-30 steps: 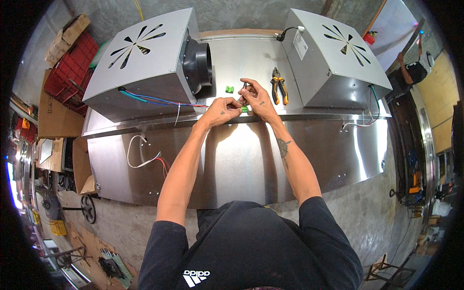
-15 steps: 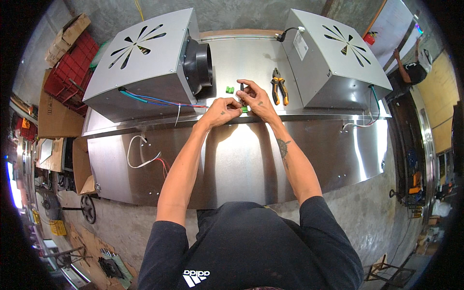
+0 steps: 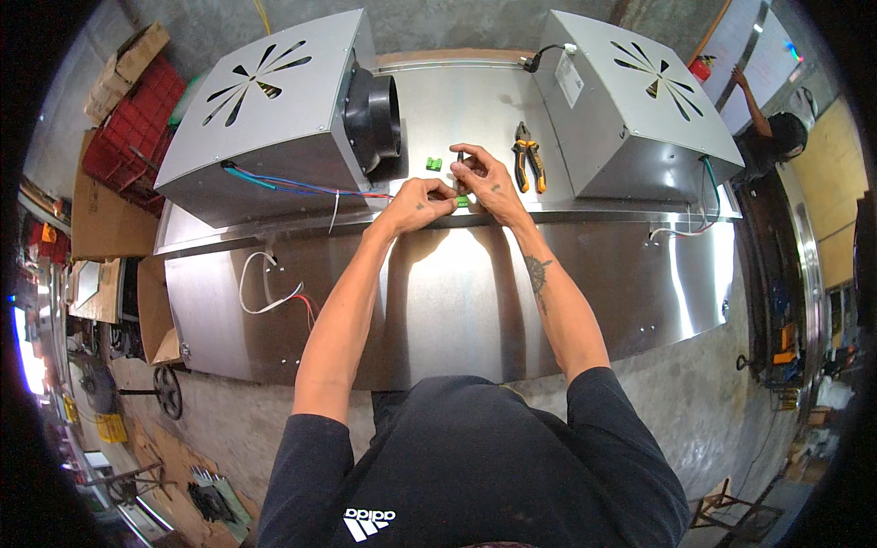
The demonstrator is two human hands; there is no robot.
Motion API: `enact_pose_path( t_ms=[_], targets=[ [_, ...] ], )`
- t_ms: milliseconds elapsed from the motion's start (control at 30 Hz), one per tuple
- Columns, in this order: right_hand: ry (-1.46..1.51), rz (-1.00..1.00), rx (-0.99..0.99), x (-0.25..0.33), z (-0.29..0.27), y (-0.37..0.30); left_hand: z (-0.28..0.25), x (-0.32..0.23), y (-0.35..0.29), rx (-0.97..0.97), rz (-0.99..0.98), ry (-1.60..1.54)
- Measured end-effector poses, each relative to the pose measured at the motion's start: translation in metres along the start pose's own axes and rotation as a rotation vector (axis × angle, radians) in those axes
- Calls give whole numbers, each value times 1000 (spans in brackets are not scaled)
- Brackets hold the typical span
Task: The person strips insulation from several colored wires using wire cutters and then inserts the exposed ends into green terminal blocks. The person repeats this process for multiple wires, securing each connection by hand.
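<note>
Left hand (image 3: pixel 418 206) and right hand (image 3: pixel 494 189) together at a small green block (image 3: pixel 463 201)

The left hand's thumb and fingers are pinched on the green block, just above the front lip of the metal top (image 3: pixel 457 110). The right hand is just beside it, its fingers clamped around a slim dark tool (image 3: pixel 460 159) held roughly upright over the block; whether the tip touches the block is hidden. Red and blue wires (image 3: pixel 306 189) run toward the left hand, but their ends are out of sight behind it.

Just beyond the fingers, a second green block (image 3: pixel 434 164) lies on the metal top. To the right of the hands lie pliers (image 3: pixel 524 155) with orange and black handles. Farther out, a grey box (image 3: pixel 274 91) with a black round outlet (image 3: pixel 376 123) stands on the left, and another grey box (image 3: pixel 630 100) stands on the right. At the upper right, well apart, is another person (image 3: pixel 772 142) with one arm raised.
</note>
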State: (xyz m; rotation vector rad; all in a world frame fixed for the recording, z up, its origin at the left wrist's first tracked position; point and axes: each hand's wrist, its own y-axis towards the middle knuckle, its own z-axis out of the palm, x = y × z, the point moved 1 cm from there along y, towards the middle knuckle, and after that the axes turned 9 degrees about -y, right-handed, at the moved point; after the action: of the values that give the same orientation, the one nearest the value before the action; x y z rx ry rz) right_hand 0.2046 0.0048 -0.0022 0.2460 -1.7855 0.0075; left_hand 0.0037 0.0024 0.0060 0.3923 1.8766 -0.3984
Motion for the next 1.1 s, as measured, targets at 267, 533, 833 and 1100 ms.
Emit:
enact_pose_path(
  t_ms=[267,533,833,1100],
  targets=[
    [41,-8,-6,-3,4,3,0,3,0,-3,3,-15],
    [1,17,14,-5,4,4,1,1,0,-16,-4,-1],
    [24,5,74,-1,1,3,2,0,1,-23,-6,18],
    [93,-27,91,-9,-1,8,2,4,1,-18,30,42]
  ],
)
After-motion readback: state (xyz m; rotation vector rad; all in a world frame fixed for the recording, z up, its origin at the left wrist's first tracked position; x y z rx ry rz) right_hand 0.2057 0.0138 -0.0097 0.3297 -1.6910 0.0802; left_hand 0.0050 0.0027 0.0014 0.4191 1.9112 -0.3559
